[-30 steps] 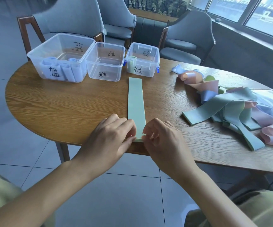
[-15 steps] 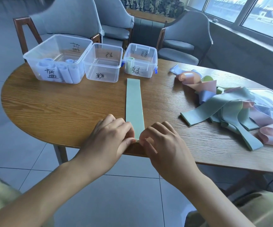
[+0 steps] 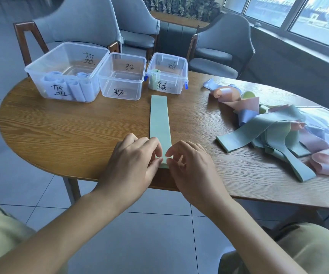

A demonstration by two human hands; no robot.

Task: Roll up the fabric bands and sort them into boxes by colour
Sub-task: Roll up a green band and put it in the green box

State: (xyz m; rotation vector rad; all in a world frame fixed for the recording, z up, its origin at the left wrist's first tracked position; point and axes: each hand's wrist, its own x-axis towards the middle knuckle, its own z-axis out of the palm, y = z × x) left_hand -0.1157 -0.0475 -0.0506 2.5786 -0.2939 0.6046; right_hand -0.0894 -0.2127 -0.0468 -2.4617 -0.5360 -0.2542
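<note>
- Pinching the near end of the green band (image 3: 159,119), the left hand (image 3: 132,165) has thumb and forefinger closed on the band's left corner, the other fingers loosely curled above it.
- Right hand (image 3: 191,167) takes the band's right corner the same way, fingertips (image 3: 169,154) bent onto the cloth; whether a first turn is already formed under them cannot be told.
- Band lies flat and straight on the table (image 3: 70,131), its near end close to the near edge, its far end just short of the green-labelled box (image 3: 167,74).
- Judgement: the band is thin, light and limp, likely a little stretchy; it should roll easily but may skew or spring loose unless both corners are held evenly.
- Best hold, by judgement: the two near corners, rolling away towards the boxes.
- Blue-labelled box (image 3: 64,76) at the far left edge holds pale blue rolls; the middle box (image 3: 122,76) shows none.
- Pile of loose bands (image 3: 274,133) lies towards the right edge, well apart from the hands.
</note>
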